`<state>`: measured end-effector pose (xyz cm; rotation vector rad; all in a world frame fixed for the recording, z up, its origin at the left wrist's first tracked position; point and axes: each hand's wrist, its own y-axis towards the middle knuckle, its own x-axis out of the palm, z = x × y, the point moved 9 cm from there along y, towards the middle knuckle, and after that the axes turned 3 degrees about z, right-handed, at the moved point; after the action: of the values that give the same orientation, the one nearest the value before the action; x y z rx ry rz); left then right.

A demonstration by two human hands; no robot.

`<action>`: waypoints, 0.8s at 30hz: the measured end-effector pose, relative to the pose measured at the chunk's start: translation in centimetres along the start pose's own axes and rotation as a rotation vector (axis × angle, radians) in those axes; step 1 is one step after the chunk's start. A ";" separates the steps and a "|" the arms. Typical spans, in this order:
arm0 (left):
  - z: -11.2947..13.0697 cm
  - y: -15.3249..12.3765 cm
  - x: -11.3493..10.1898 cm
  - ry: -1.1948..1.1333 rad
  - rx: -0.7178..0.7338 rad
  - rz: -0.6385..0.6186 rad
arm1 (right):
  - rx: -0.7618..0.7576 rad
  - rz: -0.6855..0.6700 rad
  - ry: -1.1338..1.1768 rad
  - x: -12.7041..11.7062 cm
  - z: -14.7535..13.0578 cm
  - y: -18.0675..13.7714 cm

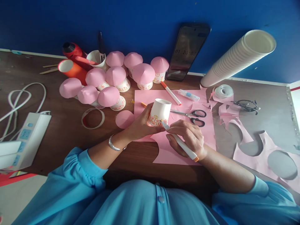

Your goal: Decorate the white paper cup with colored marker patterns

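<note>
My left hand [141, 125] is closed around a white paper cup [160, 107], held over pink paper. Red and orange flower and stem drawings ring the cup's lower part. A white marker [184, 146] with an orange end is gripped in my right hand [187, 134], and its tip meets the drawn band or is very close to it. Behind my right hand lie scissors [198, 118] with black handles. A second marker [171, 93] with a red-orange cap and a small glue bottle [188, 95] rest on the pink paper [180, 157].
Several cups with pink paper cone tops [116, 75] stand at the back left, near a red glue gun [76, 51]. A phone [188, 51] and a tall cup stack [239, 57] lean on the blue wall. Paper scraps [262, 147] lie right; a power strip [31, 137] lies left.
</note>
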<state>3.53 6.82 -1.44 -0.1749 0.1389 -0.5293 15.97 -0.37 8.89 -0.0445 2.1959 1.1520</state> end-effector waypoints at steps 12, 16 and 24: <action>-0.3 0.2 0.2 -0.031 0.017 -0.017 | 0.015 -0.002 0.007 0.0 0.3 -0.2; -0.1 0.1 0.2 -0.050 0.016 -0.015 | 0.019 0.021 0.004 -0.2 0.3 -0.2; 0.4 -0.1 0.1 -0.025 -0.011 -0.001 | 0.033 0.030 -0.016 -0.4 0.4 -0.2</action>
<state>3.59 6.73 -1.08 -0.1919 0.1176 -0.5270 16.52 -0.30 8.83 0.0113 2.2074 1.1284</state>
